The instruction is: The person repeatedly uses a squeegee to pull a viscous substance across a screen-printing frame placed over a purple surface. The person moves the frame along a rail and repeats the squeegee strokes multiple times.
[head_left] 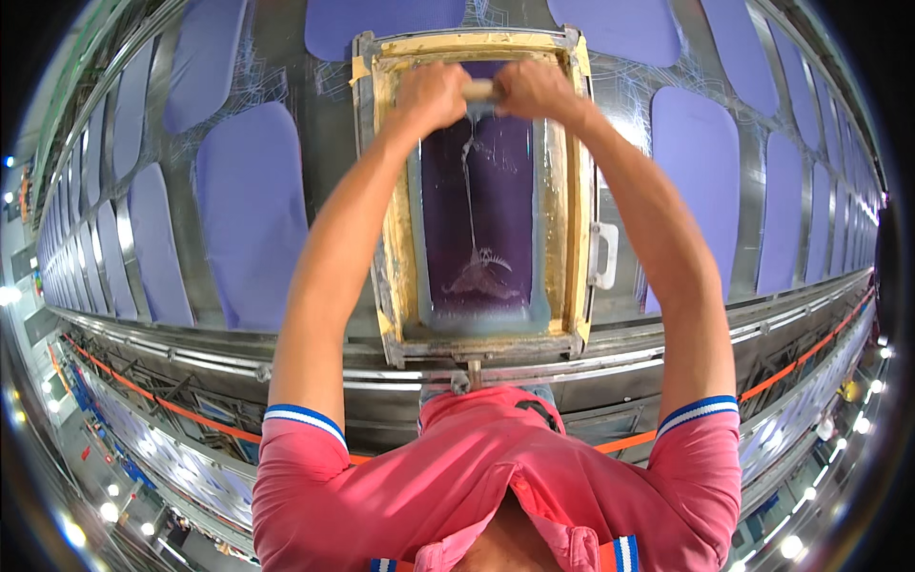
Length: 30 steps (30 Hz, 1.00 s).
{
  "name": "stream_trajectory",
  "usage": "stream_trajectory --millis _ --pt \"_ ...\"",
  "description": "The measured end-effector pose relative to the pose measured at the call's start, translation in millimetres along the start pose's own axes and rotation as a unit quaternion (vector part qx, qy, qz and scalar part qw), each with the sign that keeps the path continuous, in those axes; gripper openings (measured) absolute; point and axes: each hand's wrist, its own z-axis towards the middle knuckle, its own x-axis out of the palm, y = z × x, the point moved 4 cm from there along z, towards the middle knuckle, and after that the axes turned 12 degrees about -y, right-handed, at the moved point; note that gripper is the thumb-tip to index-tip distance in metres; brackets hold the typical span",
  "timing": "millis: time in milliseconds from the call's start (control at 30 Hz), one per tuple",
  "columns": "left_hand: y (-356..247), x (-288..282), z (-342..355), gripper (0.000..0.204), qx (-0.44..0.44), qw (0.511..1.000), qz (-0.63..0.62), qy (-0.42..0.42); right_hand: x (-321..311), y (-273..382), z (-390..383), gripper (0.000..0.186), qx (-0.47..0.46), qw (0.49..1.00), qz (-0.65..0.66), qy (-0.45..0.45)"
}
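Note:
Both of my hands grip the light handle of a squeegee (481, 91) near the far end of a screen-printing frame (581, 248). My left hand (434, 95) is closed round its left part and my right hand (534, 93) round its right part. The frame's screen (477, 200) shows dark purple, with a pale streak and an uneven pale patch near the near end, and wet-looking borders. Yellow tape covers the frame's rim, and a pale metal handle (601, 255) sticks out on its right side.
Flat purple pieces (248, 214) lie in rows on the long grey table (329, 172), left, right and beyond the frame. A metal rail (219, 345) runs along the near edge, with an orange strip (162, 400) below. Further long tables and lights show at the lower sides.

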Motion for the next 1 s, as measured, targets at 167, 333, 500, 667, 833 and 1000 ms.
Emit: stream_trajectory --millis 167,333,500,667,833,1000 --pt "25 1 87 0.038 0.002 0.999 0.032 -0.001 0 -51 82 0.032 -0.028 0.998 0.0 -0.058" --pt "17 9 48 0.045 0.004 0.998 0.058 -0.039 20 -33 48 0.017 -0.026 0.996 -0.002 -0.09" --pt "-29 16 -82 0.026 0.027 0.999 -0.004 -0.041 43 21 -76 0.007 -0.076 0.989 0.015 -0.127" --pt "-86 21 -247 0.038 -0.029 0.997 -0.069 0.01 64 97 -230 0.008 -0.064 0.992 0.08 -0.07" --pt "-116 22 -344 0.035 -0.034 0.994 -0.108 0.01 81 140 -318 0.01 -0.048 0.989 0.127 -0.061" --pt "-91 11 -267 0.037 -0.049 0.993 -0.077 0.075 61 111 -250 0.011 -0.021 0.992 0.115 -0.039"
